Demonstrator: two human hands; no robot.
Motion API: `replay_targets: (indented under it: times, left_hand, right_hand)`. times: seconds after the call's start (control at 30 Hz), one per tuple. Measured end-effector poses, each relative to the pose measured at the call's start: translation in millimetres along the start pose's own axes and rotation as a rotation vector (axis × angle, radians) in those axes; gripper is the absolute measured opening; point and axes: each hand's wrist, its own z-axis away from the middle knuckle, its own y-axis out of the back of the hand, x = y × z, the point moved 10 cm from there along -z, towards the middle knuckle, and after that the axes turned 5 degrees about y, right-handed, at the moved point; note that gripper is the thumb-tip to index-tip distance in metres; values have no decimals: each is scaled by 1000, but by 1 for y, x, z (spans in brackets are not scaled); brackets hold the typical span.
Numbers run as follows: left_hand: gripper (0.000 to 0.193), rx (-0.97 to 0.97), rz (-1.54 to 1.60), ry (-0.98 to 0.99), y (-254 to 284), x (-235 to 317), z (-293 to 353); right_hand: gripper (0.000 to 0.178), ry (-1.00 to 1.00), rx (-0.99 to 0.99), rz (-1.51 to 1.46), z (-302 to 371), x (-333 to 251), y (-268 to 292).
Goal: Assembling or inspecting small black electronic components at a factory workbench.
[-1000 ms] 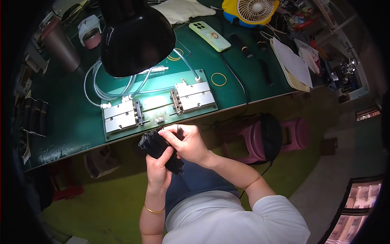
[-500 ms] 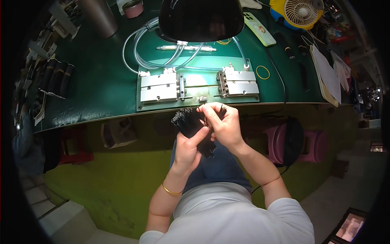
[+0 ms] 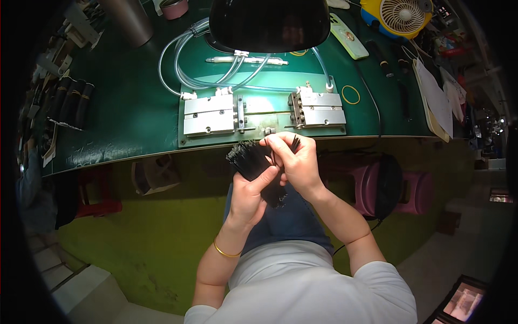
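A thick bundle of thin black wire-like strands (image 3: 250, 163) is gripped in my left hand (image 3: 248, 198), thumb across its front. The bundle slants, with one cut end at upper left and the other (image 3: 279, 201) below my fingers. My right hand (image 3: 300, 166) is closed against the bundle's right side, pinching strands between thumb and fingers. A few black strand tips (image 3: 295, 142) poke out above its knuckles. Both hands are just in front of the bench edge, above my lap. Beyond them is a fixture with a left metal block (image 3: 209, 115) and a right metal block (image 3: 322, 110).
Clear air hoses (image 3: 178, 62) loop over the green bench (image 3: 118, 119). A dark lamp head (image 3: 270, 24) hangs above the fixture. Around it lie a pen (image 3: 248, 60), a phone (image 3: 348, 36), a rubber band (image 3: 350, 95), a fan (image 3: 402, 16) and black wrapped bundles (image 3: 70, 102).
The bench and fixture have shifted very slightly in the picture. Both hands keep nearly the same hold, with only small finger movement at the right hand.
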Motion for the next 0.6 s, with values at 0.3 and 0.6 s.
replay_targets:
  times: [0.3, 0.6]
  left_hand:
    - [10, -5, 12, 6, -4, -1, 1]
    - [11, 31, 33, -18, -5, 1, 3]
  right_hand:
    - [20, -18, 2, -21, 0, 0, 1]
    - [24, 11, -2, 47, 1, -4, 2]
